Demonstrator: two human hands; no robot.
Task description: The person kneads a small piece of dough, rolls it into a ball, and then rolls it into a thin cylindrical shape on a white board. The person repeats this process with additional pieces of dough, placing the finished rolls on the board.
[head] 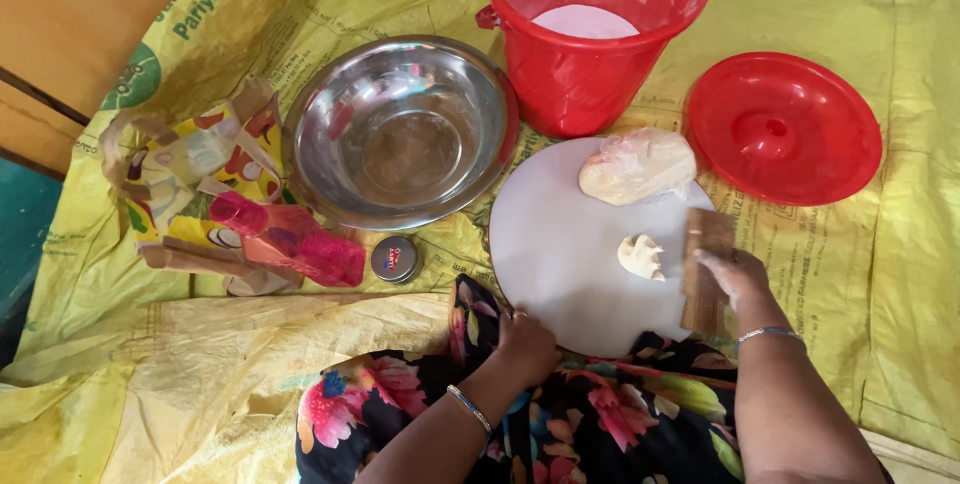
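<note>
A round white board (560, 244) lies in front of me on a yellow sheet. On it sit a large lump of dough in thin plastic (637, 166) and a small piece of dough (641, 257). My right hand (733, 272) rests on a brown wooden block (705, 269) at the board's right edge, close beside the small piece. My left hand (525, 342) lies with fingers curled at the board's near edge, on my flowered clothing; whether it grips anything is hidden.
A steel bowl (400, 131) stands left of the board. Behind the board is a red bucket (588, 34) holding white flour, with its red lid (783, 127) to the right. A patterned bag (195, 184), a pink bottle (290, 237) and a small round tin (394, 259) lie at left.
</note>
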